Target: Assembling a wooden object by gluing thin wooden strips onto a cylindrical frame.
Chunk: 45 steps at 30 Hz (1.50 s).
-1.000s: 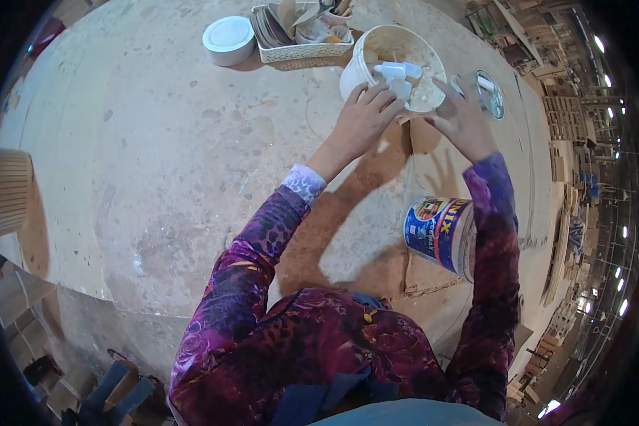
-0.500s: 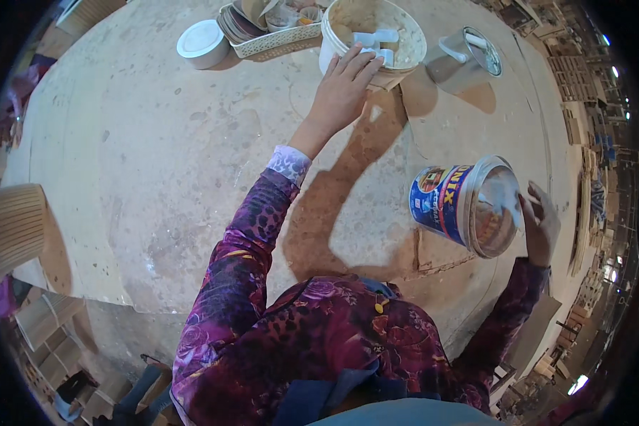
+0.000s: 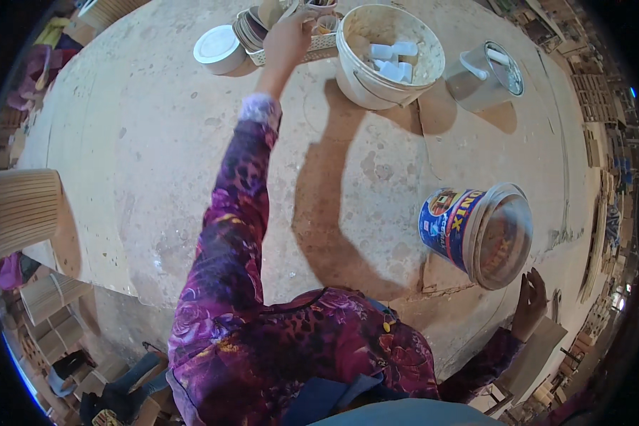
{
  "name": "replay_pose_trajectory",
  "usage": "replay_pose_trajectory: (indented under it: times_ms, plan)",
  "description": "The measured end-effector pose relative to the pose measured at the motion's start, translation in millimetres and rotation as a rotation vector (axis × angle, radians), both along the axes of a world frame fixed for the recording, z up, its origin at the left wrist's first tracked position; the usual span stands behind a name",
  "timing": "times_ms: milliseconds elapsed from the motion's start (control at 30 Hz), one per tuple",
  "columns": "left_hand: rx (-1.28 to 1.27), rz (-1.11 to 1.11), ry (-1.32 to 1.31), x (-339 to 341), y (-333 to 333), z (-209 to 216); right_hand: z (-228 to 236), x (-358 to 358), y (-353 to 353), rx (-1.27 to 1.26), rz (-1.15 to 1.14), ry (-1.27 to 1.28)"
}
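My left hand (image 3: 289, 41) reaches over a cream woven basket (image 3: 322, 47) at the far edge, its fingers curled in among the contents; whatever they grip is hidden. Round sanding discs (image 3: 249, 30) stand in the basket beside that hand. My right hand (image 3: 530, 307) is open and holds nothing, fingers stretched upward just below a plastic bucket (image 3: 446, 226) with a blue label. That bucket is tilted in view, its mouth facing right, and its inside looks smeared. Right of the basket stands a large whitish bucket (image 3: 376, 92) holding several white plastic pieces (image 3: 394, 60).
A white-lidded tub (image 3: 218, 46) sits left of the basket. At the far right is a grey can (image 3: 476, 85) with a white handle-like piece in its top. A ribbed wooden piece (image 3: 23, 209) stands at the left table edge. Stacked wooden parts (image 3: 53, 312) lie below it.
My left hand has moved from the whitish bucket's rim leftward to the basket. My right hand has drawn down, away from the labelled bucket's mouth. The whole view has shifted slightly.
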<state>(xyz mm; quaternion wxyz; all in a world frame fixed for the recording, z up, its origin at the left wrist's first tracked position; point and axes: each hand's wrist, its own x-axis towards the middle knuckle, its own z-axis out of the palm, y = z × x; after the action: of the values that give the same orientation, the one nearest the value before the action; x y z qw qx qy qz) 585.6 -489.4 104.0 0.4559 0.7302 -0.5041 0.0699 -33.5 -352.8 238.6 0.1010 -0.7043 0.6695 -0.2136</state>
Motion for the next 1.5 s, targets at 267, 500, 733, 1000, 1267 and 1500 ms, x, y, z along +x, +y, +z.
replay_pose_trajectory:
  times_ms: [267,500,733,1000,1267,1500]
  plan:
    - [0.309,0.017,-0.371,50.6,-18.0,-14.8,-9.7,9.2,-10.0,0.016,-0.016,-0.029]
    - [0.14,-0.019,-0.33,47.7,-3.2,6.6,-3.0,14.5,-13.2,0.037,-0.003,0.041]
    - [0.469,0.124,-0.531,50.0,-8.1,-9.4,-5.4,18.1,-23.5,0.036,0.004,0.042]
    - [0.02,-0.094,-0.427,-7.5,-4.4,46.2,-1.4,0.7,-5.3,0.045,-0.098,0.065]
    - [0.122,-0.015,-0.58,10.5,-60.9,19.6,-4.2,1.2,-1.2,0.027,-0.09,0.1]
    - [0.067,0.042,-0.976,32.2,-97.5,-12.4,-1.0,12.4,2.2,0.02,-0.097,0.122]
